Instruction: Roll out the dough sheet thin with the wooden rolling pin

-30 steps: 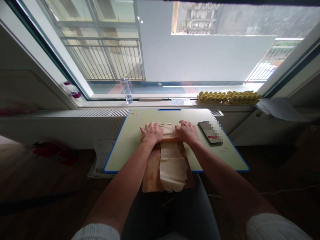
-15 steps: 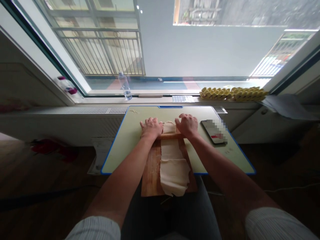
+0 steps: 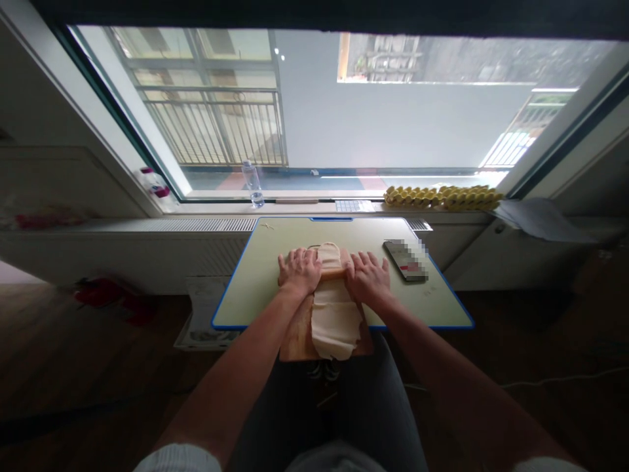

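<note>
A wooden rolling pin point(image 3: 333, 274) lies crosswise over a long strip of pale dough point(image 3: 336, 326). My left hand point(image 3: 301, 270) is over the pin's left end, fingers bent forward. On the right end rests my right hand point(image 3: 368, 276), its fingers partly spread on the far side. Both palms press on the pin, and its ends are hidden under them. The dough runs along a wooden board point(image 3: 296, 334) and reaches past the pin at the far end. Its near part looks wider, with an uneven edge.
The board lies on a pale green table point(image 3: 255, 278) with a blue rim, its near end overhanging. A phone point(image 3: 407, 261) lies to the right, and thin scraps point(image 3: 266, 226) lie far left. A water bottle point(image 3: 253, 185) and yellow egg cartons point(image 3: 442, 196) stand on the windowsill.
My view has tilted upward, showing the window's top edge. My right hand has settled lower over the pin, its fingers more forward. Both hands stay on the pin.
</note>
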### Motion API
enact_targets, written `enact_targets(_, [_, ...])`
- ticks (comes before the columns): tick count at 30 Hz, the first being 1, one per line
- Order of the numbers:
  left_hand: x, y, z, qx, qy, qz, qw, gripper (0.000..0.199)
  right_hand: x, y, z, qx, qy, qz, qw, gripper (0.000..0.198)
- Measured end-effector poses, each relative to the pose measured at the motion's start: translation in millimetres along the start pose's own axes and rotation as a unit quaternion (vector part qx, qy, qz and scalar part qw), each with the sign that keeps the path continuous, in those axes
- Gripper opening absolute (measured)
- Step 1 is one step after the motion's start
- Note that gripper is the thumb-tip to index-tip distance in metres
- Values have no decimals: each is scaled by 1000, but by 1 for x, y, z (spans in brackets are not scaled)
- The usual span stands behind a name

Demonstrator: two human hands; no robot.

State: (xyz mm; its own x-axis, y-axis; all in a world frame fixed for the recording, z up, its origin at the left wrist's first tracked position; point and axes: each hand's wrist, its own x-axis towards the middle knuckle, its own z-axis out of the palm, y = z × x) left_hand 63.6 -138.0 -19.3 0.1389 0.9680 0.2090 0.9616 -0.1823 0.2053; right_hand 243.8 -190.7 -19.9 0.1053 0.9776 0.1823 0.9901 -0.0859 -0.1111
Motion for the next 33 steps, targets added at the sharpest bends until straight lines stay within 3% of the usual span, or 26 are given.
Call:
enact_targets(6, [-25,-2,3,18,61,15,998,48,-6,-5,2,-2,13,3,1000,54])
enact_targets(15, [-7,3,8,0,64,-40,997,39,15,-9,5,11,6,-6,1000,56])
enact_targets(26, [38,-6,13,-1,-6,-24,1000,50,54,-11,10,18,-18,13,1000,57])
enact_targets(33, [70,-12,12,-21,-94,-26,995,60,88,-8,9,45,-98,36,994,69])
